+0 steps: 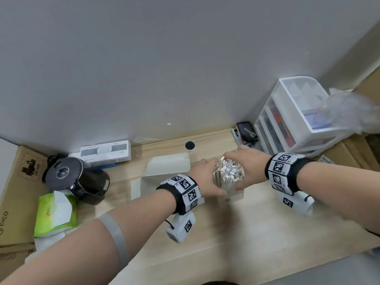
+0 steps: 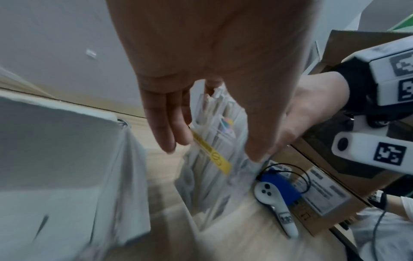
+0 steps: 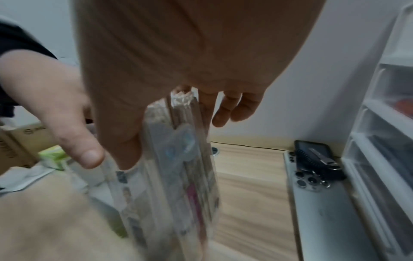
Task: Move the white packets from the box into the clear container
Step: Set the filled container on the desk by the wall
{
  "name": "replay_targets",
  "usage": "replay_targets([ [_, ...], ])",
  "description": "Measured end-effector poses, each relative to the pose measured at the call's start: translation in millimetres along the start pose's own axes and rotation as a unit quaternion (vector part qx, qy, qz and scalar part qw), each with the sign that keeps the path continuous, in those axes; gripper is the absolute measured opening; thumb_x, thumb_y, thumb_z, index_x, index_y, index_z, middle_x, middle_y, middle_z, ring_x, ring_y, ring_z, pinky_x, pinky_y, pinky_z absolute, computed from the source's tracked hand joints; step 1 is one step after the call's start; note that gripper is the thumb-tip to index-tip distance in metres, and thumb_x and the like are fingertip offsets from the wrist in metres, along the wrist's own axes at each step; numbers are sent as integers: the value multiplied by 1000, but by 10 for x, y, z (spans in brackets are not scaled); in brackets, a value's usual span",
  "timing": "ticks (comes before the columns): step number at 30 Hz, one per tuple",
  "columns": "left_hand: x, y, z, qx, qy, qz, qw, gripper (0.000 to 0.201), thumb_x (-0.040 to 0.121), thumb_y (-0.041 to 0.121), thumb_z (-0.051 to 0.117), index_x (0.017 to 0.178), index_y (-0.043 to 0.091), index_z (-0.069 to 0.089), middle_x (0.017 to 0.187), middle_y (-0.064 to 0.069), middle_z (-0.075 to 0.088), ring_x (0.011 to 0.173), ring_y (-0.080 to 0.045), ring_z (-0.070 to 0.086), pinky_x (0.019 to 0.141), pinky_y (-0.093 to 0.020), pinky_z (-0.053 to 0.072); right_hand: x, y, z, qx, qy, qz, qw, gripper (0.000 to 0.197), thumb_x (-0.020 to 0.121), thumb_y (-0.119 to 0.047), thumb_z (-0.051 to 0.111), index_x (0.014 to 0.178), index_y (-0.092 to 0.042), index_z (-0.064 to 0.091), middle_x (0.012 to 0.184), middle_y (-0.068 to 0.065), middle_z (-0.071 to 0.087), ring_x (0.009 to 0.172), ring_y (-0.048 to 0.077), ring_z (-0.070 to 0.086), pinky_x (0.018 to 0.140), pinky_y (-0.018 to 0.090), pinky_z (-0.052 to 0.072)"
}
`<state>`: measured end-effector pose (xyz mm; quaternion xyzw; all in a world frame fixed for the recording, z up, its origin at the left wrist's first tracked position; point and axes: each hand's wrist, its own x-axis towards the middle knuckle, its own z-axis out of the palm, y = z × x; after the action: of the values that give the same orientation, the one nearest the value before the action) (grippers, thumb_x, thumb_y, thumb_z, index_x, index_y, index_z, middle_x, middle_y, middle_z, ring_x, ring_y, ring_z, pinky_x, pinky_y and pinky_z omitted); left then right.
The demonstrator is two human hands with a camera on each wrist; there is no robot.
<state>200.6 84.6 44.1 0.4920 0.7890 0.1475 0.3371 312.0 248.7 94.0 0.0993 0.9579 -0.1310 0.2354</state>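
A thick bundle of white packets [image 1: 227, 173] stands upright at the middle of the wooden table, squeezed between both hands. My left hand [image 1: 205, 177] grips its left side; in the left wrist view the fingers [image 2: 165, 127] and thumb clamp the packets [image 2: 214, 141]. My right hand [image 1: 246, 167] grips the right side, thumb near and fingers far, round the packets [image 3: 176, 159]. Something clear and blurred surrounds the bundle's lower part [image 2: 192, 185]; I cannot tell if it is the container. The open white box [image 1: 168, 167] lies just left of the hands.
A black kettle [image 1: 76, 177] and a green tissue pack [image 1: 55, 214] sit at the left by a cardboard box [image 1: 18, 192]. A white drawer unit [image 1: 298, 116] stands at the back right, with a phone and keys [image 1: 246, 132] beside it. Bare table lies near me.
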Motion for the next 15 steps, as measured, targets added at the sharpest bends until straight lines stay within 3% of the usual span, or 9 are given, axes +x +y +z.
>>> replay_targets([
  [2,191,14,-80,10,12,-16,1000,85,66,52,84,131,21,39,100,-2,60,86,-22,61,74,-37,56,155,81,-28,-29,18,13,999,86,54,-70,68,126,-32,40,110,-7,51,95,16,44,88,38,49],
  [5,580,-38,-221,4,24,-52,998,77,67,37,85,127,19,41,94,-1,67,83,-23,67,71,-40,60,455,211,-56,19,35,44,998,84,54,-66,71,123,-30,40,109,-4,47,91,21,59,81,39,53],
  [10,1064,-175,-417,1,67,-99,993,80,69,40,84,133,18,41,97,1,69,86,-23,68,69,-31,53,1003,329,-42,116,72,94,986,78,64,-39,77,130,-28,38,117,5,41,92,30,61,84,43,55],
  [15,1341,-328,-493,-20,88,-145,985,76,75,27,83,138,14,41,106,-8,69,96,-31,68,81,-38,56,1442,409,-32,164,74,125,976,77,68,-26,77,133,-28,37,117,11,41,95,37,60,86,44,54],
])
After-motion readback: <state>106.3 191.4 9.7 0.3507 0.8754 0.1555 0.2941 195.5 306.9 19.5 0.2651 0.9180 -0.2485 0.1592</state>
